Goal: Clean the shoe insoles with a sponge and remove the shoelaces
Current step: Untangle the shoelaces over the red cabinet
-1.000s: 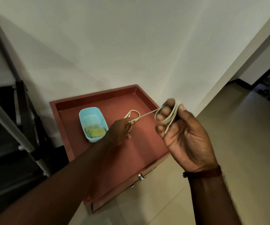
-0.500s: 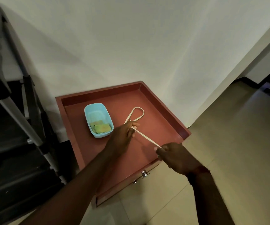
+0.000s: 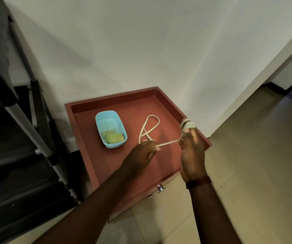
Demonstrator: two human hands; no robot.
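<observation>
1. Head view: the left hand (image 3: pixel 144 153) sits low over the red-brown tabletop (image 3: pixel 138 106), its fingers (image 3: pixel 153 147) curled and pinching the pale shoelace (image 3: pixel 168 143).
2. The lace runs taut from those fingers straight across to the right hand (image 3: pixel 192 155), just beside it.
3. The right fingers (image 3: pixel 192 136) point up, pressed together, with several turns of lace wound round their tips. They are a little blurred, so I cannot tell what the thumb is doing.
4. Beyond the left fingers, the slack end of the lace lies on the tabletop in one long loop.
5. Farther out, to the left of the left fingers, there is a light blue tub (image 3: pixel 98 126). A yellow-green sponge (image 3: pixel 115 138) lies in its near end.
6. A dark band (image 3: pixel 198 181) circles the right wrist.
7. Below both hands, a metal knob (image 3: pixel 160 188) shows on the drawer front.
</observation>
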